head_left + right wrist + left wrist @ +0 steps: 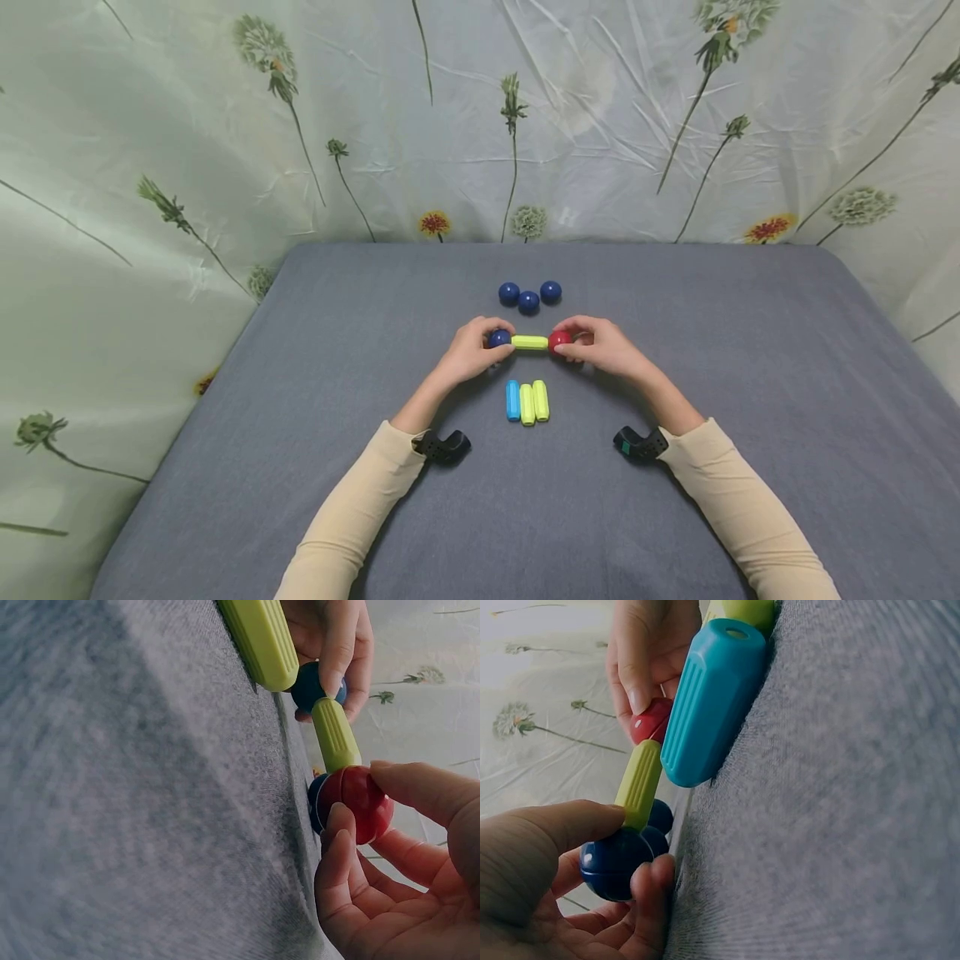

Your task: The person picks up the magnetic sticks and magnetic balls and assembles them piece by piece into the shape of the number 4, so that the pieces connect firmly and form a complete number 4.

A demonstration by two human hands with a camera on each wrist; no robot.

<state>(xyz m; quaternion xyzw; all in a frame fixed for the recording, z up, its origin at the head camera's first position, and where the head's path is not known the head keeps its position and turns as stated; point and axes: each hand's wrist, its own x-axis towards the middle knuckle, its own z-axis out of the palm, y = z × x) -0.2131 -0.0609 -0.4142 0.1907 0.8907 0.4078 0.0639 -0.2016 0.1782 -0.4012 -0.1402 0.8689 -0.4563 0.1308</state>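
My left hand (474, 348) holds a dark blue ball (615, 862) between thumb and fingers. Opposite it, my right hand (604, 345) grips a red ball (363, 804) in the same manner. A yellow-green ribbed rod (530, 342) spans the space between the two balls, its ends touching them. Both wrist views show the rod in line with the balls; whether its ends are seated inside them is hidden. Nearer the body lie a blue rod (513, 401) and two yellow-green rods (534, 403), side by side.
Three dark blue balls (528, 302) lie on the grey cloth-covered table (360, 317) just beyond my hands. A flower-printed curtain (465, 150) hangs behind the table's far edge. Black wrist straps (643, 445) sit at both cuffs.
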